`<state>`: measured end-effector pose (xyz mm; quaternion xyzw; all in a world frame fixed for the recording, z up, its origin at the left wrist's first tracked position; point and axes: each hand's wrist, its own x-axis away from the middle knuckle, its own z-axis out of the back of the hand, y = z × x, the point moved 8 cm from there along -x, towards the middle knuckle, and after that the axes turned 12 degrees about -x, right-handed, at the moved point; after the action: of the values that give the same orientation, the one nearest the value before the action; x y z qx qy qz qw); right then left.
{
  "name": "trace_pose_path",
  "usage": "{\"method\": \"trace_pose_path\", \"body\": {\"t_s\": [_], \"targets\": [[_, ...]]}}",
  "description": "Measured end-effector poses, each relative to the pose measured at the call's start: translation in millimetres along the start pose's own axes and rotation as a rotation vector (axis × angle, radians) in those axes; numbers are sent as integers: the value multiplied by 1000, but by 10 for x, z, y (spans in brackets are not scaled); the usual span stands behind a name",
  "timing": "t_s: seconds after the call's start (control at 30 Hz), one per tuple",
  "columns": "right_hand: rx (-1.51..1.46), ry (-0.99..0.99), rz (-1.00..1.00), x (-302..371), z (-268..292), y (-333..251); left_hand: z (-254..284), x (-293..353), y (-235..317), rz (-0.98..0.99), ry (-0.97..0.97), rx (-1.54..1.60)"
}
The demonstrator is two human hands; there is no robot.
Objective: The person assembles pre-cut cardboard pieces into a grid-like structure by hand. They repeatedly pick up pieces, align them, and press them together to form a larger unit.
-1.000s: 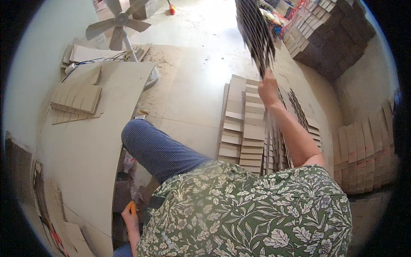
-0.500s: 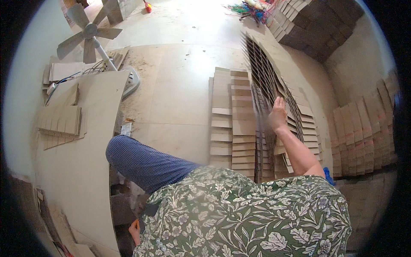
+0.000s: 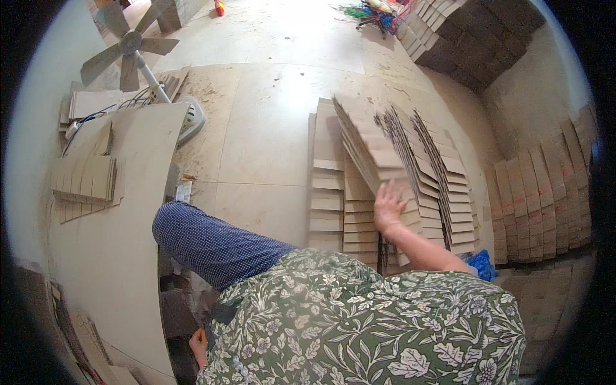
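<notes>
My right hand (image 3: 389, 206) lies against the near end of a brown cardboard divider bundle (image 3: 369, 138). Its fingers are stretched out and somewhat spread, and motion blurs them a little. The bundle leans to the left over a row of stacked cardboard pieces (image 3: 327, 176). More slotted cardboard strips (image 3: 452, 186) stand in rows just right of the hand. Low on the left, my left hand (image 3: 199, 346) hangs beside the board-topped table, partly hidden by the patterned shirt. Its fingers look curled together, with a small orange bit at them that I cannot make out.
A pale board table (image 3: 138, 256) on the left carries a small cardboard stack (image 3: 83, 176). Behind it stands a fan (image 3: 130, 42) with cables nearby. Cardboard piles line the right wall (image 3: 539, 192) and the far right (image 3: 471, 42). Colourful strings (image 3: 378, 16) lie farther off.
The lattice of cardboard dividers that stood spread under my right hand has folded together and tipped left. My right hand has moved left and nearer. The left hand stays low by the table.
</notes>
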<state>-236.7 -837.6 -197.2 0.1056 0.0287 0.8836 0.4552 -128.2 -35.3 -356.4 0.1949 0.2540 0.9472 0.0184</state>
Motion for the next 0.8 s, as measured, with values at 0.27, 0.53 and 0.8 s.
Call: {"method": "trace_pose_path", "body": {"t_s": [0.27,0.53,0.8], "targets": [[-151,-132,-135,-93,-795,-67,202,159,818,132,18,80],[-157,-283,-64,-169,-563,-405,-44,329,373,170,-71,-89],[-193,-258,363,-505,182,-613,-113,446,481,325,-117,5]]}}
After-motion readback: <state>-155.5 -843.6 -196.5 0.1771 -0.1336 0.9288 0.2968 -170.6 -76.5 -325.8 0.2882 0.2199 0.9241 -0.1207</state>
